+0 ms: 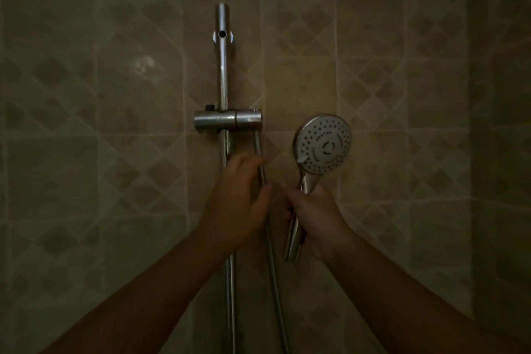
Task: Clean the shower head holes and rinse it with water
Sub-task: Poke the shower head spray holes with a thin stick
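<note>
A chrome hand shower head [323,143] with a round grey face full of small holes is held upright, face toward me, to the right of the slide rail. My right hand [314,214] is wrapped around its chrome handle. My left hand [240,198] hovers in front of the rail and the metal hose [273,261], fingers curled and apart, with nothing clearly gripped. The scene is dim.
A vertical chrome slide rail [222,72] is fixed to the beige tiled wall, with an empty sliding holder bracket [228,119] at mid height. The hose hangs down from near the bracket. A wall corner [471,152] runs down the right side.
</note>
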